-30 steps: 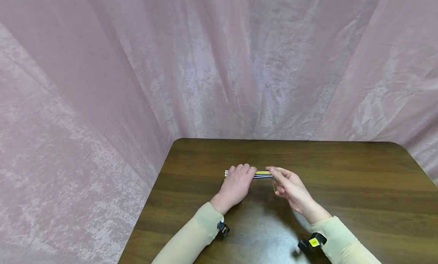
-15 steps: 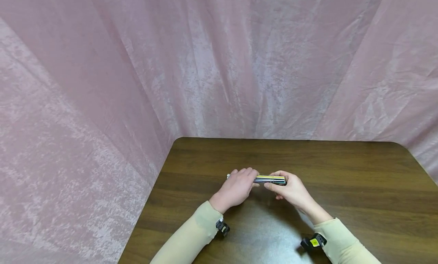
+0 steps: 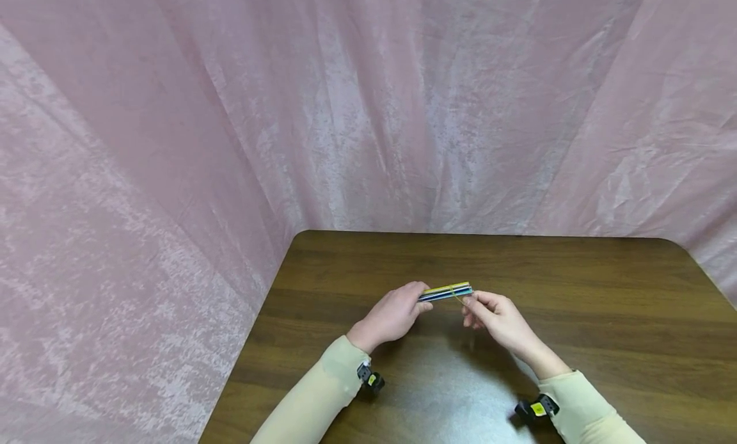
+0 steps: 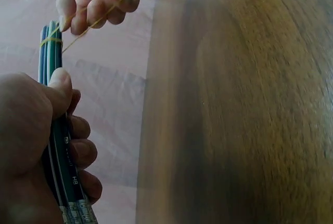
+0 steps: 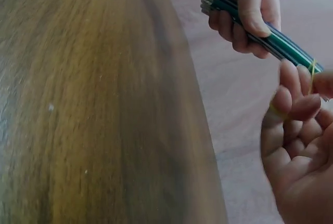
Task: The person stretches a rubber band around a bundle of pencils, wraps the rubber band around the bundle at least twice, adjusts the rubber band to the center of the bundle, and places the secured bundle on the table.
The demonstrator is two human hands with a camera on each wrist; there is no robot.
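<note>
A bundle of pencils (image 3: 444,293), some dark green and blue with one yellow side on top, is gripped by my left hand (image 3: 393,313) above the table. In the left wrist view, the thumb lies along the pencils (image 4: 65,164), whose metal ends with erasers point toward the camera side. Near the far end a thin yellow rubber band (image 4: 52,40) goes round the bundle. A loop of it stretches out to my right hand (image 3: 501,319), which pinches it with curled fingers just beside the pencil ends. In the right wrist view, the right hand (image 5: 299,151) partly covers those ends.
The brown wooden table (image 3: 576,290) has rounded far corners. Pink velvet curtains (image 3: 368,111) hang behind it and along the left. A small black camera sits on each wrist, the left one (image 3: 370,377) and the right one (image 3: 537,407).
The bundle's right end has tilted upward. My right hand, which was round that end half a second ago, has moved off toward the lower right, drawing out the rubber band.
</note>
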